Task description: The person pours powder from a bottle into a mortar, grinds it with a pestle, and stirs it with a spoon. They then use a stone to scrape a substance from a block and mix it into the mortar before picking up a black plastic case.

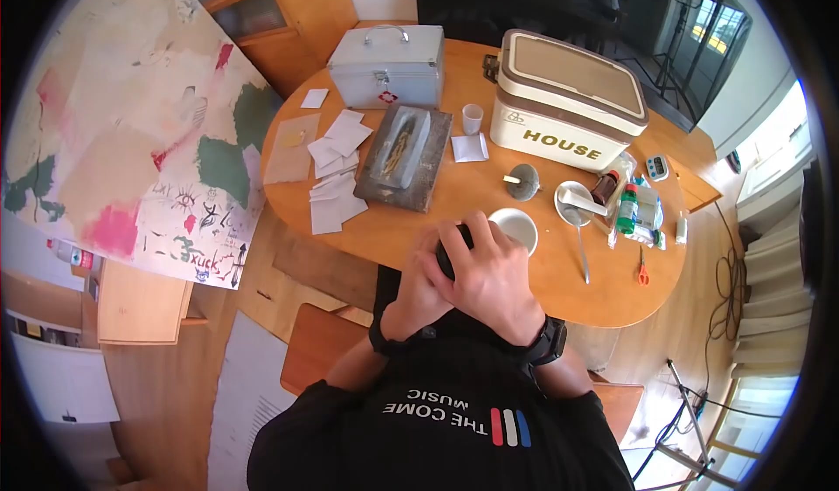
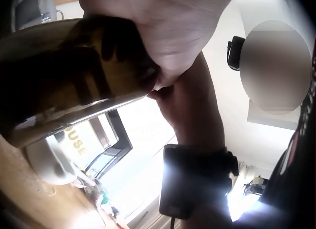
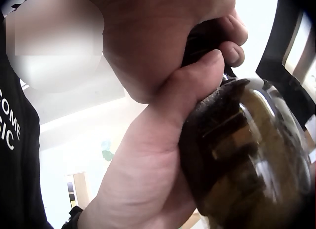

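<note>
Close in front of the chest, both hands hold a glass jar [image 3: 256, 160] with dark brown contents. My left hand [image 1: 411, 299] is wrapped around the jar's body, which fills the left of the left wrist view. Over the top curls my right hand [image 1: 492, 273], gripping a dark lid [image 3: 197, 46] that shows between its fingers. Most of the lid is hidden by the fingers. A white bowl [image 1: 514, 229] stands on the table just beyond the right hand.
On the wooden table [image 1: 489, 290] are a metal first-aid box [image 1: 384, 63], a cream HOUSE box [image 1: 559, 133], a grey tray [image 1: 402, 155], white papers [image 1: 336, 198], a paper cup [image 1: 472, 120], a spoon in a bowl [image 1: 572, 204], bottles [image 1: 627, 210] and orange scissors [image 1: 644, 273].
</note>
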